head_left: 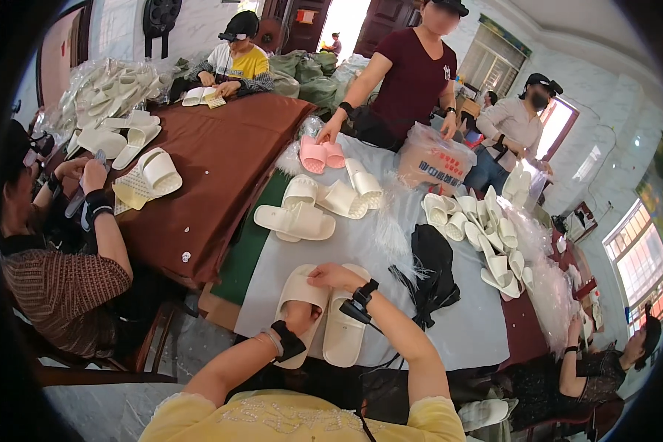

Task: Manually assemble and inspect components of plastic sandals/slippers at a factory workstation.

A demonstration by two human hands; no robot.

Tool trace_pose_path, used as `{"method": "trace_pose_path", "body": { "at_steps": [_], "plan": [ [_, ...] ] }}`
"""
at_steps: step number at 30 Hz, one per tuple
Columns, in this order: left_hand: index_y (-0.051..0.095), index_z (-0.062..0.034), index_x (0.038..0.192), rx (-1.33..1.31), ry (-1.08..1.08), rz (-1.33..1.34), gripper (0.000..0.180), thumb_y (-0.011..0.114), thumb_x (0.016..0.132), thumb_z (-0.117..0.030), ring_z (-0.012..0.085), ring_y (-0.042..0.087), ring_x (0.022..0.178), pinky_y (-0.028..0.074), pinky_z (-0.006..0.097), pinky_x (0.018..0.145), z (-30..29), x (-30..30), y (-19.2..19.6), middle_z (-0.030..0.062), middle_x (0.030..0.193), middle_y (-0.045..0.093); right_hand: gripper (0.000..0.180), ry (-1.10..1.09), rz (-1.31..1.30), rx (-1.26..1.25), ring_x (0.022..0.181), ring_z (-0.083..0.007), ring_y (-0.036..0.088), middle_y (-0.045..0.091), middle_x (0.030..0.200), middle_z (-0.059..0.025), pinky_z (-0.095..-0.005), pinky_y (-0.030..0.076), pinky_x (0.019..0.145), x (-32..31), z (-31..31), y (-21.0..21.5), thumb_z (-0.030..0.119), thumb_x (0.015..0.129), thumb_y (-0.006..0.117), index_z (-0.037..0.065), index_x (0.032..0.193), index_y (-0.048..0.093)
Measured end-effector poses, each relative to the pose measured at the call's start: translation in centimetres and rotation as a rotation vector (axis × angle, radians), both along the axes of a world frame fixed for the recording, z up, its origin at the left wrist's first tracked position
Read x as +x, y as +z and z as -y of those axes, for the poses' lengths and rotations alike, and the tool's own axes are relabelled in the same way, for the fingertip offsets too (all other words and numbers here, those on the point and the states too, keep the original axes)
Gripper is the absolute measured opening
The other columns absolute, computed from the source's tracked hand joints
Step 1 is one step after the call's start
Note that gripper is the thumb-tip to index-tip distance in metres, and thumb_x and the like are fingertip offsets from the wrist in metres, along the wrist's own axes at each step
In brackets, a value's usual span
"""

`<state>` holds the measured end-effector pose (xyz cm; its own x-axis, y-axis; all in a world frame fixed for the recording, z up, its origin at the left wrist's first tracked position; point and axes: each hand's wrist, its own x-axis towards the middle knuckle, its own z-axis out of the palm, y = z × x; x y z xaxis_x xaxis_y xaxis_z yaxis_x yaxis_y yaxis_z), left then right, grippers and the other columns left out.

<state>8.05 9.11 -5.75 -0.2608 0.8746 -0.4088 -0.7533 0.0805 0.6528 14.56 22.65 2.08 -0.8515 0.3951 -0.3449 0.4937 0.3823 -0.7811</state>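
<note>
Slipper in work (302, 293), cream, open-toed, one: lay left of the black cloth bundle (436, 283), toe pointing away, at the near edge of the grey-covered worktop (471, 324). Left hand (299, 317), one: reached in at the foot opening, below the strap; from my remote post I could not tell whether its fingers were spread or pressed together, the strap partly covering them. Right hand (337, 276), one: fingers close together on the strap near its toe-side edge; whether they pinched it I could not tell. Second slipper (344, 337), cream, matching: lay between the first and the bundle, beneath the right wrist. Stacked slippers (296, 214), cream: beyond the bundle, to its left. Pink slippers (314, 155), two: farther beyond, left of it, a co-worker's hand (331, 132) at them. Handling note: I judged it best to support the strap lightly from beneath with the left fingers, steady its edge with the right, avoid creasing the soft-looking material, and keep the right wrist's band clear of the second slipper.
</note>
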Motion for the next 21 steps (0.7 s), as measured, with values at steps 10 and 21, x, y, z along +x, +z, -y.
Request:
{"method": "trace_pose_path", "body": {
  "at_steps": [10, 21],
  "plan": [
    [0.050, -0.0086, 0.088, 0.062, 0.018, -0.069, 0.010, 0.044, 0.089, -0.016, 0.0140, 0.050, 0.062, 0.040, 0.026, 0.053, 1.3, 0.2, 1.6, 0.0044, 0.074, 0.052, 0.029, -0.267, -0.118, -0.131, 0.064, -0.0099, 0.051, 0.059, 0.076, -0.0031, -0.0244, 0.042, 0.056, 0.4, -0.4, -1.3, 0.021, 0.074, 0.067, 0.001, 0.095, 0.064],
    [0.052, -0.0036, 0.099, 0.003, -0.239, 0.013, 0.014, 0.049, 0.086, -0.009, 0.0153, 0.053, 0.081, 0.043, 0.026, 0.074, 4.5, 1.1, 11.0, 0.0047, 0.091, 0.055, 0.025, -0.451, -0.441, -0.007, 0.076, -0.0135, 0.060, 0.064, 0.087, -0.0076, -0.0235, 0.045, 0.066, 1.1, -0.9, -3.0, 0.011, 0.078, 0.063, -0.002, 0.099, 0.059]
  ]
}}
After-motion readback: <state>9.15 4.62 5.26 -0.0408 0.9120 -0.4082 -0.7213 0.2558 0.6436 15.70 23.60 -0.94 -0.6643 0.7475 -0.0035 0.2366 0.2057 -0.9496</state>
